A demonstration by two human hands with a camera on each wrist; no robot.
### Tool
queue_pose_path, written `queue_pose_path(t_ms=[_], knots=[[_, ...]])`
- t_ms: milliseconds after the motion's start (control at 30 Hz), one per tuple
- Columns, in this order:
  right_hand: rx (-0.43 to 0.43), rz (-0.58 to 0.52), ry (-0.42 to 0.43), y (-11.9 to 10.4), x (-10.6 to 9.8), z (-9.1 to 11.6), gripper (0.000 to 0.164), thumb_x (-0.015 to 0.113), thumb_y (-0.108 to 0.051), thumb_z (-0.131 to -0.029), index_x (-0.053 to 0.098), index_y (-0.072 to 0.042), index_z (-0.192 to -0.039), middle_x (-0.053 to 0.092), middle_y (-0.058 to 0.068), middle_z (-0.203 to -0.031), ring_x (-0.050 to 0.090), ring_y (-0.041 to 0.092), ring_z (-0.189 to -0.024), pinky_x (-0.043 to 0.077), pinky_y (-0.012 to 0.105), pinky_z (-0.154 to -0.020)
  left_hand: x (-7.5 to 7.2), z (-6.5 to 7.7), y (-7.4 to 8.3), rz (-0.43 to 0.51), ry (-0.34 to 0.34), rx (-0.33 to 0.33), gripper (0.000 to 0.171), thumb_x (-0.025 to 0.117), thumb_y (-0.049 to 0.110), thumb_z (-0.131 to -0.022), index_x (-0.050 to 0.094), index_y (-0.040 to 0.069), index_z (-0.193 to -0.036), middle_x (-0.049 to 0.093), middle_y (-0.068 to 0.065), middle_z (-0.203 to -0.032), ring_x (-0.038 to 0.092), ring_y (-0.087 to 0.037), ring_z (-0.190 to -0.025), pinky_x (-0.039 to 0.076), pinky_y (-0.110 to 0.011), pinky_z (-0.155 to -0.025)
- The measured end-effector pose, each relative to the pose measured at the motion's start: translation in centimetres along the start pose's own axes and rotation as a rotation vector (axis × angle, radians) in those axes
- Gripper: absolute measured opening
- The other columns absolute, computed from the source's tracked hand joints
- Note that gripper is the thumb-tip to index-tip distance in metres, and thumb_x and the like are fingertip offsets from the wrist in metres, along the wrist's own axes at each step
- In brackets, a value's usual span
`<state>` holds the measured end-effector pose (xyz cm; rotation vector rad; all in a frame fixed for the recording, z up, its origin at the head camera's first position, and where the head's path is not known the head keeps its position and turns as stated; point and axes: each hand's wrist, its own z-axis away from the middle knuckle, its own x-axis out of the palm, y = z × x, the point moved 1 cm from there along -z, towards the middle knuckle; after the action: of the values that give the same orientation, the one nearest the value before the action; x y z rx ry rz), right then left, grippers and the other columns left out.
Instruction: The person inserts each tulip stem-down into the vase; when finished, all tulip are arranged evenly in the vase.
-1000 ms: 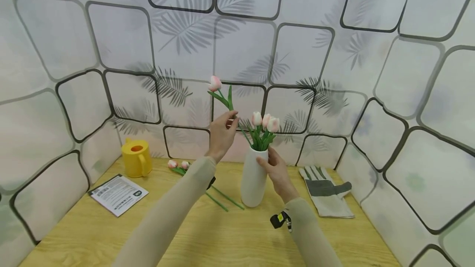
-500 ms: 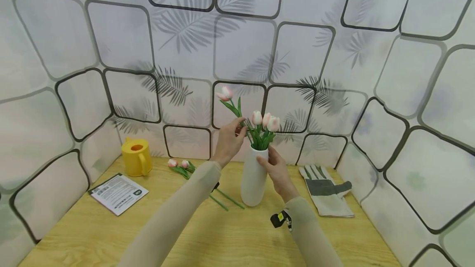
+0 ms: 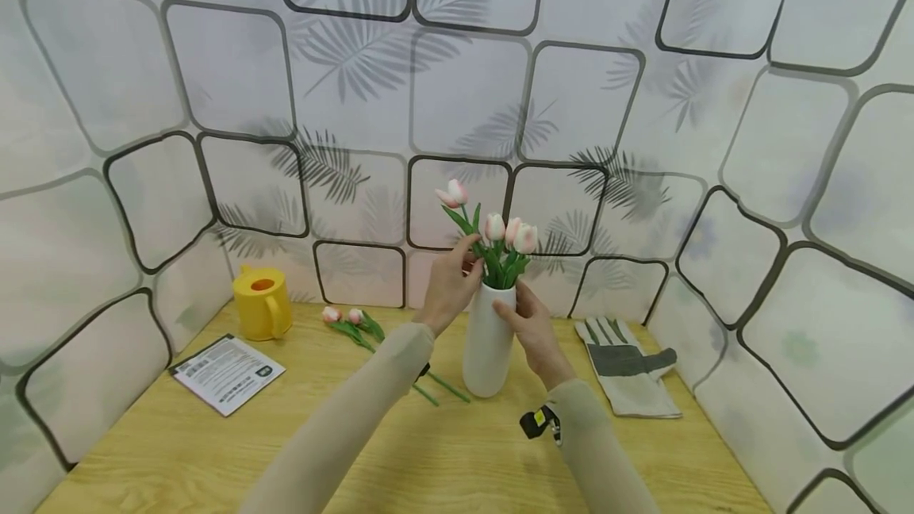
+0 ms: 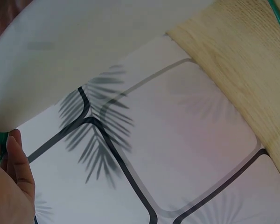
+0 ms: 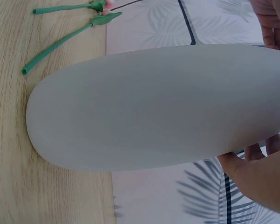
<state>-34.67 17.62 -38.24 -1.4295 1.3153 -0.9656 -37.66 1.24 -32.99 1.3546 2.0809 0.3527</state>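
Note:
A tall white vase (image 3: 489, 343) stands on the wooden table with several pink-and-white tulips (image 3: 511, 233) in its mouth. My right hand (image 3: 534, 329) grips the vase near its top from the right, thumb on the front; the right wrist view shows the vase (image 5: 154, 109) lying across the picture. At the left of the rim, my left hand (image 3: 451, 282) pinches the stem of another tulip (image 3: 454, 193), whose bloom leans left above the others. The lower end of that stem is hidden by the hand and vase. Two loose tulips (image 3: 350, 320) lie on the table, partly under the left forearm.
A yellow mug-like pot (image 3: 263, 305) stands at the back left, with a printed card (image 3: 228, 375) in front of it. On the right lies a grey-and-white work glove (image 3: 630, 371). Patterned wall covering (image 3: 357, 197) rises behind and beside the table.
My left hand has moved right and down toward the vase mouth, bringing the tulip lower and closer to the bunch. The right hand and the vase have stayed in place.

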Motion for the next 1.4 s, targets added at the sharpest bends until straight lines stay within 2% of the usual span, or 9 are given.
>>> queue_pose_path(t_ms=[267, 333, 467, 600, 700, 867, 967, 1167, 1400], knots=[[0.016, 0.041, -0.010, -2.2, 0.6, 1.0, 0.071, 0.061, -0.022, -0.099, 0.022, -0.012, -0.157, 0.034, 0.015, -0.157, 0.040, 0.035, -0.139, 0.034, 0.053, -0.114, 0.5, 0.5, -0.2, -0.012, -0.017, -0.028, 0.053, 0.066, 0.005, -0.092, 0.048, 0.014, -0.141, 0.075, -0.013, -0.093, 0.072, -0.021, -0.077, 0.059, -0.031, -0.065], [0.016, 0.030, -0.012, -1.7, 0.5, 0.8, 0.071, 0.061, -0.022, -0.099, 0.021, -0.013, -0.157, 0.033, 0.014, -0.157, 0.040, 0.034, -0.139, 0.034, 0.054, -0.114, 0.6, 0.7, -0.3, -0.019, -0.018, -0.039, 0.053, 0.064, 0.008, -0.093, 0.048, 0.016, -0.142, 0.075, -0.012, -0.098, 0.073, -0.021, -0.078, 0.059, -0.030, -0.063], [0.010, 0.006, -0.004, -0.3, 0.0, 0.1, 0.070, 0.062, -0.024, -0.098, 0.024, -0.018, -0.156, 0.034, 0.010, -0.157, 0.040, 0.032, -0.139, 0.034, 0.054, -0.115, 0.8, 0.8, -0.3, 0.012, 0.014, -0.040, 0.045, 0.060, 0.010, -0.097, 0.051, 0.014, -0.140, 0.073, -0.013, -0.106, 0.072, -0.021, -0.085, 0.059, -0.027, -0.066], [-0.003, 0.005, 0.010, 0.6, -0.3, -0.3, 0.071, 0.065, -0.029, -0.096, 0.027, -0.021, -0.155, 0.037, 0.008, -0.156, 0.042, 0.030, -0.138, 0.034, 0.053, -0.114, 0.8, 0.7, 0.0, 0.051, 0.068, -0.036, 0.037, 0.061, 0.008, -0.096, 0.056, 0.010, -0.133, 0.073, -0.012, -0.100, 0.072, -0.021, -0.087, 0.058, -0.027, -0.067], [-0.010, 0.006, 0.011, 0.9, -0.3, -0.4, 0.071, 0.065, -0.030, -0.096, 0.028, -0.021, -0.155, 0.037, 0.008, -0.155, 0.042, 0.030, -0.138, 0.034, 0.054, -0.114, 0.8, 0.7, 0.2, 0.067, 0.077, -0.067, 0.035, 0.064, 0.007, -0.094, 0.053, 0.009, -0.128, 0.075, -0.012, -0.095, 0.072, -0.020, -0.082, 0.057, -0.028, -0.064], [0.002, 0.008, -0.002, -0.7, 0.1, 0.4, 0.069, 0.063, -0.023, -0.097, 0.027, -0.015, -0.156, 0.036, 0.013, -0.156, 0.041, 0.034, -0.138, 0.034, 0.054, -0.114, 1.0, 0.9, 0.3, 0.089, 0.077, -0.138, 0.039, 0.069, 0.007, -0.090, 0.048, 0.010, -0.122, 0.076, -0.011, -0.087, 0.071, -0.019, -0.073, 0.054, -0.027, -0.059], [0.014, 0.006, -0.006, -1.5, 0.3, 0.8, 0.068, 0.062, -0.021, -0.098, 0.027, -0.013, -0.156, 0.036, 0.014, -0.156, 0.040, 0.034, -0.138, 0.034, 0.053, -0.114, 1.2, 0.9, 0.3, 0.095, 0.076, -0.171, 0.034, 0.071, 0.008, -0.088, 0.052, 0.009, -0.116, 0.076, -0.010, -0.086, 0.072, -0.019, -0.073, 0.055, -0.027, -0.059], [0.020, 0.003, 0.004, -1.7, 0.3, 1.0, 0.068, 0.063, -0.020, -0.097, 0.028, -0.014, -0.155, 0.036, 0.012, -0.156, 0.040, 0.033, -0.139, 0.035, 0.051, -0.114, 1.2, 0.9, 0.3, 0.093, 0.034, -0.219, 0.009, 0.071, 0.011, -0.089, 0.068, 0.007, -0.096, 0.076, -0.008, -0.091, 0.073, -0.019, -0.083, 0.059, -0.031, -0.069], [0.020, -0.001, 0.000, -1.7, 0.4, 1.0, 0.069, 0.062, -0.021, -0.098, 0.026, -0.014, -0.156, 0.034, 0.012, -0.157, 0.039, 0.034, -0.140, 0.033, 0.053, -0.115, 0.9, 0.9, -0.1, 0.133, 0.019, -0.257, 0.013, 0.073, 0.019, -0.090, 0.075, 0.007, -0.094, 0.075, -0.008, -0.092, 0.072, -0.019, -0.085, 0.060, -0.032, -0.070]])
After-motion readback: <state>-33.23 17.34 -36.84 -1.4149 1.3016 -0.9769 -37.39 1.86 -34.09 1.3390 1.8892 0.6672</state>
